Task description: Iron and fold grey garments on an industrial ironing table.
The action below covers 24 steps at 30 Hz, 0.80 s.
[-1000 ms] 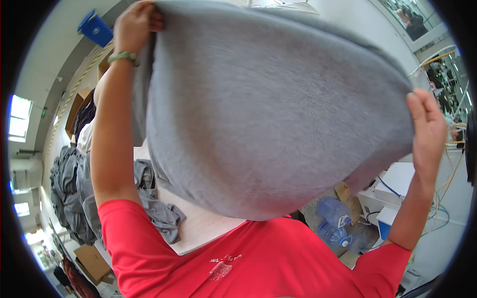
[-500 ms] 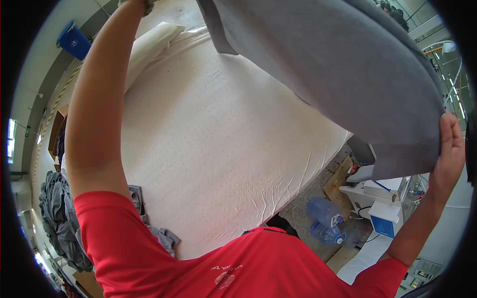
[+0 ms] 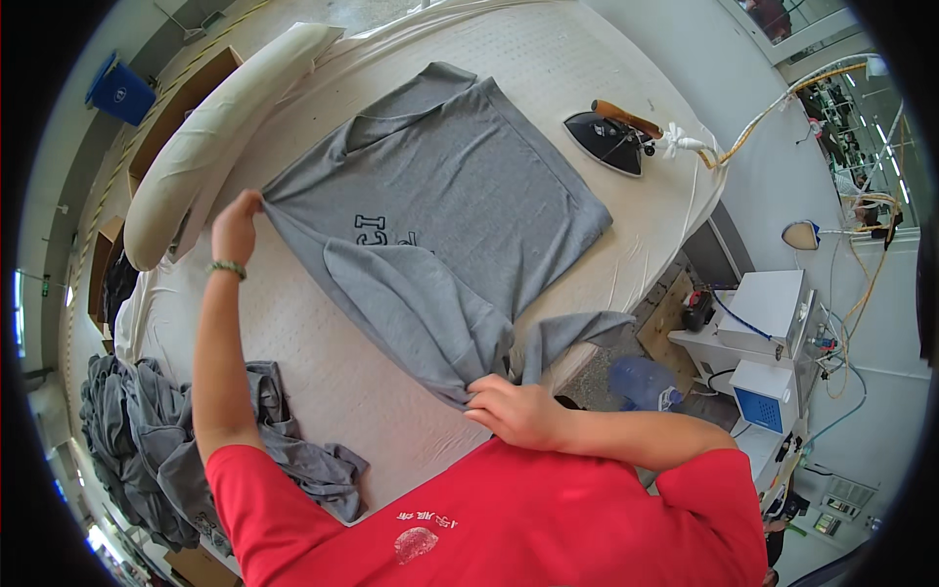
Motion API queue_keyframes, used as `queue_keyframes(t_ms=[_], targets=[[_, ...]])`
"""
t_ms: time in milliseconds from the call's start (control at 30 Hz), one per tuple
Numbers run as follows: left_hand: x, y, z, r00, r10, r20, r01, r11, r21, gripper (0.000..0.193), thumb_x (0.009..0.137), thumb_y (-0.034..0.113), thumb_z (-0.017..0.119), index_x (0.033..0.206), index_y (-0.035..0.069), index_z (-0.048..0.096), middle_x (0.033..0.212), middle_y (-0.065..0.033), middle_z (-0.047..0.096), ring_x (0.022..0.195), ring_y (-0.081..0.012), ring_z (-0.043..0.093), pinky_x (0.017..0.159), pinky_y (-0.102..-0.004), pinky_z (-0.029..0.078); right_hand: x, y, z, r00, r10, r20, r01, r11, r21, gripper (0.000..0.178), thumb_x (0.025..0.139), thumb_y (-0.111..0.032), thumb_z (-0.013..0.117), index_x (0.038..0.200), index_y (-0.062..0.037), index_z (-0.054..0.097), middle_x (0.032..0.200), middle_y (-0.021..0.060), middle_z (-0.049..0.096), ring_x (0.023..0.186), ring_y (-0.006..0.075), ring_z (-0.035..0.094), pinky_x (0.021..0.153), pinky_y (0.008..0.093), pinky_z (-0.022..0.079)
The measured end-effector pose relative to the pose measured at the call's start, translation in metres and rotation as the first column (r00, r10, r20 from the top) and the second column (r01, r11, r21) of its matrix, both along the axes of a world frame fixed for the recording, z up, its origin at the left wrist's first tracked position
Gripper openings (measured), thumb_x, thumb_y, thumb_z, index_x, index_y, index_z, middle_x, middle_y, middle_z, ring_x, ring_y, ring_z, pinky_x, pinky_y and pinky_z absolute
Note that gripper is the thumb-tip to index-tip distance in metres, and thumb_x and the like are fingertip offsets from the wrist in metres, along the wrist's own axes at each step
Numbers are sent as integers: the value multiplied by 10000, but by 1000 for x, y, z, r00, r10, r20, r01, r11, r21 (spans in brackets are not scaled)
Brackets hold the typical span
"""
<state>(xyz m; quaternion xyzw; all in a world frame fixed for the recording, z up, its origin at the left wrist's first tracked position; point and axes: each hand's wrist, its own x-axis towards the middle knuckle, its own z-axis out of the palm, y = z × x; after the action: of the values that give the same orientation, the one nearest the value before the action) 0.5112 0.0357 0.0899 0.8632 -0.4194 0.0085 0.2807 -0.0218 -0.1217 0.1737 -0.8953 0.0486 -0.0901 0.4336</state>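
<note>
Grey T-shirt (image 3: 460,225) spread flat mid ironing table (image 3: 323,362), front half folded over. L hand (image 3: 235,227) pinching sleeve edge; R hand (image 3: 514,411) gripping bunched hem at table's near edge. Iron (image 3: 608,134) just beyond shirt.

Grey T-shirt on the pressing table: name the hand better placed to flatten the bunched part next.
Probably the right hand. It already grips the grey T-shirt where the cloth gathers at the near table edge. The left hand pinches the far left side, away from that bunch.
</note>
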Motion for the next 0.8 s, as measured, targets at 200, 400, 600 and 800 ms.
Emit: queue_keyframes(t_ms=[200,400,600,800], targets=[[-53,10,-71,929,138,344,-200,968,152,278,948,16,592,1137,141,752,1231,-107,722,1086,-359,710,882,-447,593,26,31,-89,905,360,-226,-395,909,-132,133,1006,-183,642,999,-51,618,1008,143,614,737,314,732,584,418,596],[-196,-46,17,987,-157,-16,157,988,-9,418,912,117,679,1329,87,704,1160,-178,708,1050,-388,688,939,-504,557,40,63,-111,848,412,-332,-506,815,-282,105,920,-135,627,903,-40,669,1009,181,636,739,291,746,557,419,582],[-367,-83,19,899,-346,-268,431,808,402,428,858,269,745,1238,82,684,1028,-148,688,974,-391,705,854,-498,570,33,70,-123,804,479,-353,-578,770,-270,174,925,-124,614,998,-9,723,1116,200,739,896,323,745,729,482,609],[-327,67,4,745,85,-661,-359,887,-291,240,834,38,662,1069,41,709,969,-12,674,892,-144,649,788,-333,539,-12,4,-80,784,596,-171,-614,786,-73,181,922,-149,672,1051,-26,702,1570,219,526,989,357,743,797,479,624]])
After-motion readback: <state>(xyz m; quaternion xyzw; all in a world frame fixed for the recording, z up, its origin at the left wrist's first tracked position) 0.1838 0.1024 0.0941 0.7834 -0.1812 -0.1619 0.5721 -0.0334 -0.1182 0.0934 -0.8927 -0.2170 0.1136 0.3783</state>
